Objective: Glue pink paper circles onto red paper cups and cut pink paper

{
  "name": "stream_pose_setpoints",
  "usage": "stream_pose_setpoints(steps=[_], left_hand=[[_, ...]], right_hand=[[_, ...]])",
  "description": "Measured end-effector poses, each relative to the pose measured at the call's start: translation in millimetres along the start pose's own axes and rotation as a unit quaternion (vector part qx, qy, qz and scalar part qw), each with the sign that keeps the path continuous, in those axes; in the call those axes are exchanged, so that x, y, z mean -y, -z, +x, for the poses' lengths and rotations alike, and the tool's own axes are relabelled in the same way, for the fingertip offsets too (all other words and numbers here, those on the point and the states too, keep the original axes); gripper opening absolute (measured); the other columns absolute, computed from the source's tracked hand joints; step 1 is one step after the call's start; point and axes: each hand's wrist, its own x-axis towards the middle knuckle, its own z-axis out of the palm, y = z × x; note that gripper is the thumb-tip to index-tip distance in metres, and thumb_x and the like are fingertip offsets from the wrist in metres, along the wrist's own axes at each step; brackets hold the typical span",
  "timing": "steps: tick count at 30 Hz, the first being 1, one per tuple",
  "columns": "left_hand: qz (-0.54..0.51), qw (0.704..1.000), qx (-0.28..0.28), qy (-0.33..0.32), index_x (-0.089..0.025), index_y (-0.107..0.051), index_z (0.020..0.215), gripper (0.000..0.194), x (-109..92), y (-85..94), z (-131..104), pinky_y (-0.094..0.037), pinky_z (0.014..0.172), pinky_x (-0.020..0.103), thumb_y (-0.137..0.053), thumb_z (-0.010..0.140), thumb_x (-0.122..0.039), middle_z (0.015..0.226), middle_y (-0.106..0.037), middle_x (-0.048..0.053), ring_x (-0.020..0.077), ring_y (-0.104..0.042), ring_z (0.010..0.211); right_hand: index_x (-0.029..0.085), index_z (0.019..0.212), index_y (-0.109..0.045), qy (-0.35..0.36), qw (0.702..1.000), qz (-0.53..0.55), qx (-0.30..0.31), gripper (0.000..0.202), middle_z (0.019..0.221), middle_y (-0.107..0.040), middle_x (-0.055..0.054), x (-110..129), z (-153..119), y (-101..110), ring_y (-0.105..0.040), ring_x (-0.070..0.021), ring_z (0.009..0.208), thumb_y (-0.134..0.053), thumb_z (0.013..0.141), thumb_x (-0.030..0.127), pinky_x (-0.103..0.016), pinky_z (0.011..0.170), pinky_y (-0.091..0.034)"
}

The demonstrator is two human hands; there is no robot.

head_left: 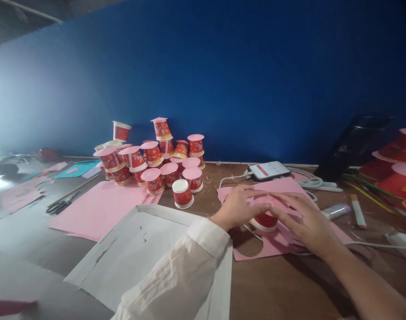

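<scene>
Both hands meet over a red paper cup point(264, 221) that stands upside down on cut pink paper point(283, 240). A pink paper disc point(267, 203) lies over its upturned base, partly hidden by fingers. My left hand point(241, 205), in a white sleeve, reaches from the left with fingers stretched along the disc's edge. From the right, my right hand point(301, 218) has its fingers extended to the opposite edge. Neither hand is wrapped round the cup. To the left stands another upturned red cup point(182, 194) with a white top.
Several red cups with pink discs point(153, 180) are stacked at the back left beside pink sheets point(99, 209). A white box lid point(139, 253) lies in front. A phone point(269, 170) with cables, a glue stick point(336, 211) and a lighter point(358, 211) lie rightward. More cups point(401, 182) stand far right.
</scene>
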Motion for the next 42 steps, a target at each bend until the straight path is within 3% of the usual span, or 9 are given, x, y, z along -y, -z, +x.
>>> stream_pose_setpoints(steps=[9, 19, 31, 36, 39, 42], left_hand=[[-0.015, 1.0, 0.0, -0.024, -0.026, -0.082, 0.133, 0.044, 4.4, -2.0, 0.1, -0.047, 0.126, 0.049, -0.082, 0.095, -0.049, 0.147, -0.075, 0.012, 0.032, -0.062, 0.146], [-0.029, 0.999, -0.001, -0.037, -0.027, -0.083, 0.13, 0.037, -0.2, 0.0, 0.2, -0.05, 0.124, 0.046, -0.083, 0.095, -0.04, 0.139, -0.079, 0.01, 0.0291, -0.067, 0.141], [-0.032, 0.999, 0.003, -0.003, -0.027, -0.082, 0.134, 0.043, 1.9, -2.3, 0.8, -0.057, 0.117, 0.048, -0.083, 0.094, -0.044, 0.15, -0.071, 0.014, 0.0326, -0.061, 0.148], [-0.024, 1.0, 0.006, 0.003, -0.028, -0.081, 0.134, 0.044, 2.4, -3.5, -0.9, -0.05, 0.125, 0.05, -0.082, 0.095, -0.047, 0.155, -0.068, 0.013, 0.0325, -0.059, 0.151], [-0.033, 0.999, 0.001, 0.013, -0.028, -0.071, 0.15, 0.062, 0.1, 0.6, -3.6, -0.038, 0.134, 0.051, -0.083, 0.093, -0.051, 0.168, -0.057, 0.013, 0.0328, -0.047, 0.161], [-0.045, 0.998, 0.019, 0.034, -0.025, -0.043, 0.171, 0.112, -1.1, 6.8, -5.3, -0.031, 0.136, 0.059, -0.095, 0.078, -0.058, 0.178, -0.04, 0.018, 0.0389, -0.033, 0.168]], right_hand=[[0.029, 0.126, -0.079, -0.006, 1.0, 0.012, -0.009, 0.054, 0.128, -0.08, -0.011, -2.7, -3.1, -2.8, -0.073, -0.036, 0.122, -0.064, 0.097, 0.072, -0.058, 0.11, -0.057], [0.03, 0.126, -0.078, -0.005, 1.0, 0.004, -0.023, 0.055, 0.127, -0.081, -0.011, -2.5, -4.6, -6.5, -0.074, -0.0368, 0.121, -0.063, 0.097, 0.074, -0.059, 0.107, -0.058], [0.028, 0.125, -0.08, -0.009, 1.0, -0.002, -0.018, 0.056, 0.125, -0.081, -0.012, 0.6, -2.0, -5.0, -0.074, -0.0363, 0.119, -0.064, 0.097, 0.074, -0.058, 0.107, -0.059], [0.029, 0.124, -0.08, 0.002, 1.0, 0.006, -0.023, 0.054, 0.124, -0.081, -0.011, -0.6, -3.8, -6.3, -0.075, -0.0355, 0.119, -0.065, 0.097, 0.073, -0.056, 0.107, -0.06], [0.028, 0.136, -0.075, 0.006, 0.999, 0.01, -0.049, 0.057, 0.133, -0.078, -0.014, -8.4, -6.9, -5.6, -0.073, -0.0367, 0.125, -0.063, 0.1, 0.07, -0.057, 0.109, -0.059], [0.024, 0.154, -0.062, -0.025, 0.993, 0.033, -0.113, 0.067, 0.14, -0.073, -0.018, -18.3, -8.8, -2.4, -0.072, -0.0365, 0.128, -0.052, 0.105, 0.069, -0.056, 0.11, -0.059]])
